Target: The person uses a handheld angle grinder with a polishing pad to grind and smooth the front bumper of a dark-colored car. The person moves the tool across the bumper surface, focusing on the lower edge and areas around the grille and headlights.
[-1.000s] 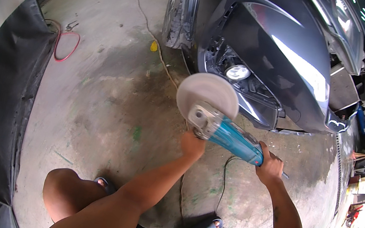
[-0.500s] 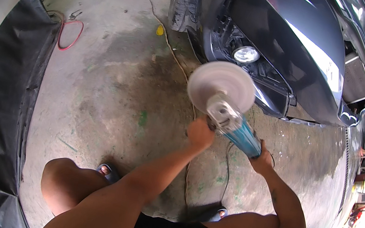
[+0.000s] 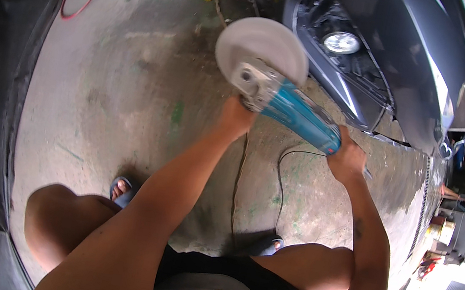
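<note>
The teal polisher [image 3: 299, 116] has just swung in your hands: half a second ago its body pointed more away from you, and now it lies side-on, slanting from far left to near right. Its round pale pad [image 3: 265, 40] has moved left, away from the round lamp [image 3: 342, 43]. Your view has shifted too, so the dark grey car [image 3: 408, 70] sits farther toward the far right. The pad's right edge meets the bumper [image 3: 339, 95] in view; whether they touch cannot be told. My judgement is that the tool is being steered here rather than pressed on a panel.

Your left hand [image 3: 238, 116] is wrapped at the near side of the metal head [image 3: 261, 85], fingers mostly hidden, its arm reaching nearly straight from the near left. Your right hand [image 3: 348, 157] grips the polisher's rear end, farther right and slightly nearer, with the elbow bent outward. A dark cable [image 3: 279, 166] curves from beside it toward your right foot [image 3: 276, 246], across the concrete floor [image 3: 120, 83]
</note>
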### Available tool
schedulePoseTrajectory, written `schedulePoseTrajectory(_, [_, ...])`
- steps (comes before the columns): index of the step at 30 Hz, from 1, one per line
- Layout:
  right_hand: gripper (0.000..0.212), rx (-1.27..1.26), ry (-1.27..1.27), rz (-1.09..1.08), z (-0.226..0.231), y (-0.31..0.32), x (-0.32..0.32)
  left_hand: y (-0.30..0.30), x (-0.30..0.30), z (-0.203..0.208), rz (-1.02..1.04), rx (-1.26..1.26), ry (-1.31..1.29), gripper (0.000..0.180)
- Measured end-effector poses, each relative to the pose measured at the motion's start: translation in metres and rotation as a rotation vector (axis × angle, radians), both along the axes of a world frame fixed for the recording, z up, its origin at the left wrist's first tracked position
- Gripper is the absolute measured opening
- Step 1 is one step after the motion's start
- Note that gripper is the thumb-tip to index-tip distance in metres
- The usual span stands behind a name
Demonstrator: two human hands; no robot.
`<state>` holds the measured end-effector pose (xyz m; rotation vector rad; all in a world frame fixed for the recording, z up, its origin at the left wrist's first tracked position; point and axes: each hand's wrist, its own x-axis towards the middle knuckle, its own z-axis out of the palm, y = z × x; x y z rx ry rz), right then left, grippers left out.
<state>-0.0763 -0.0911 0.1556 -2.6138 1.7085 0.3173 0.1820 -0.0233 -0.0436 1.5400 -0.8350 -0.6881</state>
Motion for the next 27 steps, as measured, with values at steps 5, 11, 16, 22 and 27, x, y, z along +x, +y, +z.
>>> schedulePoseTrajectory(5, [0.067,-0.057,0.008,-0.044,-0.024,0.019,-0.087,0.012,-0.070,0.004,-0.172,0.223,0.022,0.028])
schedulePoseTrajectory(11, [0.069,-0.070,-0.036,-0.058,-0.038,0.034,-0.137,0.009,-0.113,-0.009,-0.239,0.211,0.096,0.028])
schedulePoseTrajectory(16, [0.065,-0.013,-0.066,-0.030,-0.048,0.027,-0.103,0.017,-0.086,-0.015,-0.127,0.119,0.038,0.026])
schedulePoseTrajectory(22, [0.063,-0.020,-0.098,0.014,-0.051,0.014,-0.043,0.013,-0.026,-0.012,-0.017,0.130,-0.045,0.025])
schedulePoseTrajectory(27, [0.065,-0.047,-0.098,0.040,-0.043,0.007,0.012,0.004,0.028,-0.003,0.049,0.048,-0.127,0.026])
